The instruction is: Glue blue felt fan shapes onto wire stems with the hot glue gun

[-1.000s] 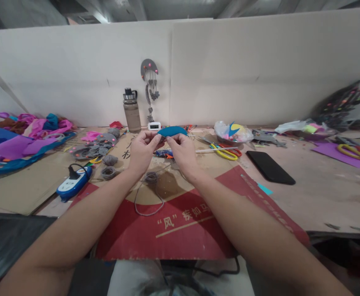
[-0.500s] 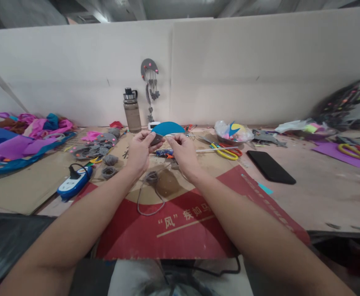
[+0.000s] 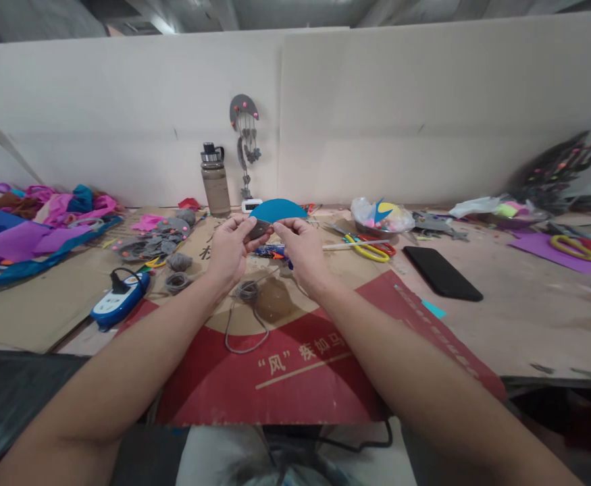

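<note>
My left hand [image 3: 232,246] pinches a small dark grey flat piece [image 3: 259,230], which looks like felt. Close beside it, the thumb and fingers of my right hand [image 3: 300,246] are pressed together at the piece's right edge; what they grip is too small to make out. Below the hands lies a loose ball of grey yarn [image 3: 247,291], with a loop trailing onto the red-printed cardboard [image 3: 204,385]. A blue glue gun [image 3: 269,251] lies partly hidden behind my hands. Just beyond them is a blue rounded sheet [image 3: 278,210].
Scissors [image 3: 371,250], a glue stick [image 3: 350,246] and a black phone [image 3: 442,273] lie to the right. On the left are a power strip [image 3: 117,300], yarn balls [image 3: 178,262] and grey felt pieces [image 3: 156,243]. A water bottle [image 3: 215,182] stands by the wall near a hanging grey moon ornament [image 3: 244,111].
The hands stay almost in place. My right fingers have moved slightly in toward the grey piece, and the whole view has shifted a little.
</note>
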A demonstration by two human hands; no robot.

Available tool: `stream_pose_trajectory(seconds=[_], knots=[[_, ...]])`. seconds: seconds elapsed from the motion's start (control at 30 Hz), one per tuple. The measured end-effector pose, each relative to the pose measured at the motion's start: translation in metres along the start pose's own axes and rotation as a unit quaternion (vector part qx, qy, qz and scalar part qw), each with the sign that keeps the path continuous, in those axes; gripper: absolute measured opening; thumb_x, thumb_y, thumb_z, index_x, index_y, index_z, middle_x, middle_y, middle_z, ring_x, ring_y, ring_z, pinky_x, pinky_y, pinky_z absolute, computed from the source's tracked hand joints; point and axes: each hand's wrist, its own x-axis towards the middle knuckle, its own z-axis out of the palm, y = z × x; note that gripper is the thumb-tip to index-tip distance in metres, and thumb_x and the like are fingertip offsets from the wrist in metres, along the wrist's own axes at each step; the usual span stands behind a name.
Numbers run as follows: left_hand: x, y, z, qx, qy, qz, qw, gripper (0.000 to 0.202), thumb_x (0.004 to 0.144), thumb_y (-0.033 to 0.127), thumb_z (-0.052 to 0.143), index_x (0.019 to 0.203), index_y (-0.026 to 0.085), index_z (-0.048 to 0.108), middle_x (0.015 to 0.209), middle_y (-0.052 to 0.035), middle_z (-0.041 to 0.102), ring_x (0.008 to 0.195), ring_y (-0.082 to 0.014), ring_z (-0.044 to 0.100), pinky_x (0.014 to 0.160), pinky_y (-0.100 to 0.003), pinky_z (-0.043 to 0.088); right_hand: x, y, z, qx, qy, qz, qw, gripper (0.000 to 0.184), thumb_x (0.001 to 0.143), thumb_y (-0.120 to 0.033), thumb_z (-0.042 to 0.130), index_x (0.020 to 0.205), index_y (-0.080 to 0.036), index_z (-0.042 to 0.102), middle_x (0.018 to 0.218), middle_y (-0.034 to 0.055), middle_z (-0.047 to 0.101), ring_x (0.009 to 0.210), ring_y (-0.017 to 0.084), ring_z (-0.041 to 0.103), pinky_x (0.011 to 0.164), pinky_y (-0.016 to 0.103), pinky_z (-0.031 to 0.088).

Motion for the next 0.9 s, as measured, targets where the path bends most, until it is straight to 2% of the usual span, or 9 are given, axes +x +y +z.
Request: stream_pose_trajectory(seconds=[0.2, 0.33, 0.57, 0.77, 0.9], knots=[[0.0, 0.0, -0.002, -0.011, -0.006, -0.021, 1.0, 0.013, 0.071, 0.023, 0.066, 0.075, 0.014, 0.058, 0.078, -0.0031, 0.068, 0.075, -0.0148, 0.067, 0.075, -0.031, 0.056, 0.003, 0.005, -0.002, -0.002, -0.006, -0.006, 1.0, 0.02, 0.07, -0.037, 0.06, 0.075, -0.017, 0.062, 0.067, -0.0006, 0.059, 0.058, 0.01, 0.049, 0.058, 0.025, 0.039], [0.003, 0.002, -0.003, -0.015, -0.014, -0.061, 0.998, 0.011, 0.073, 0.021, 0.064, 0.079, 0.013, 0.06, 0.079, -0.0051, 0.069, 0.073, -0.0143, 0.067, 0.072, -0.028, 0.056, 0.004, 0.005, -0.003, -0.024, -0.007, -0.012, 1.0, 0.021, 0.069, -0.037, 0.06, 0.075, -0.017, 0.062, 0.065, -0.0005, 0.057, 0.059, 0.011, 0.05, 0.057, 0.025, 0.039], [0.008, -0.002, -0.004, -0.038, -0.038, -0.13, 0.99, 0.006, 0.077, 0.019, 0.061, 0.078, 0.013, 0.062, 0.072, -0.0037, 0.066, 0.063, -0.01, 0.062, 0.065, -0.023, 0.056, -0.005, -0.005, -0.001, -0.055, -0.042, -0.088, 0.994, 0.012, 0.073, -0.03, 0.054, 0.072, -0.018, 0.058, 0.063, -0.0018, 0.054, 0.058, 0.01, 0.047, 0.058, 0.024, 0.04], [-0.001, -0.004, 0.002, 0.011, -0.057, -0.108, 0.992, 0.018, 0.074, 0.028, 0.066, 0.074, 0.013, 0.057, 0.075, -0.0056, 0.065, 0.071, -0.0135, 0.063, 0.064, -0.025, 0.054, -0.009, -0.009, -0.001, -0.134, -0.025, -0.121, 0.983, 0.008, 0.073, -0.024, 0.053, 0.072, -0.019, 0.058, 0.057, -0.0044, 0.046, 0.053, 0.009, 0.04, 0.052, 0.023, 0.034], [-0.007, -0.001, 0.006, 0.049, -0.057, -0.077, 0.994, 0.018, 0.07, 0.025, 0.067, 0.081, 0.014, 0.057, 0.082, -0.0047, 0.064, 0.07, -0.013, 0.061, 0.057, -0.024, 0.051, -0.009, -0.011, -0.002, -0.156, -0.019, -0.118, 0.98, 0.01, 0.074, -0.025, 0.051, 0.074, -0.018, 0.059, 0.057, -0.0042, 0.049, 0.052, 0.009, 0.039, 0.052, 0.023, 0.032]])
